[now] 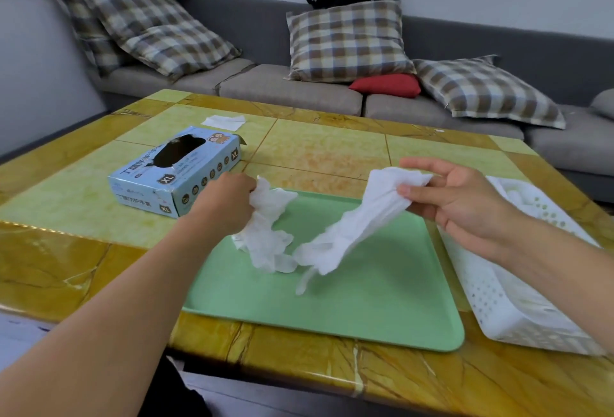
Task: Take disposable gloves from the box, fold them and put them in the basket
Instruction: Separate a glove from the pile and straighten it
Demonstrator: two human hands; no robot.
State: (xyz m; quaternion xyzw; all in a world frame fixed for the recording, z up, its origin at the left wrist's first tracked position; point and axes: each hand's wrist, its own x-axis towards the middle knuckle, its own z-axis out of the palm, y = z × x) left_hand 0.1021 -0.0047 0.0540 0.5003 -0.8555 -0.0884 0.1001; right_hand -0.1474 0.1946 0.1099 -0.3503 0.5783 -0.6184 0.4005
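Note:
Two white disposable gloves hang over a green tray (382, 310). My left hand (226, 200) grips the cuff of one glove (269, 237), whose crumpled fingers touch the tray. My right hand (455, 193) pinches the cuff of the other glove (352, 227) between thumb and fingers, and this glove stretches down to the left. The light blue glove box (172, 174) lies at the left with its oval opening facing up. A white perforated basket (518, 310) stands at the right, partly hidden by my right forearm.
A small white sheet (223, 122) lies on the yellow-green table (319, 147) behind the box. A grey sofa (289, 87) with checked cushions and a red cushion (387, 85) runs along the table's far side. The table's front edge is close to me.

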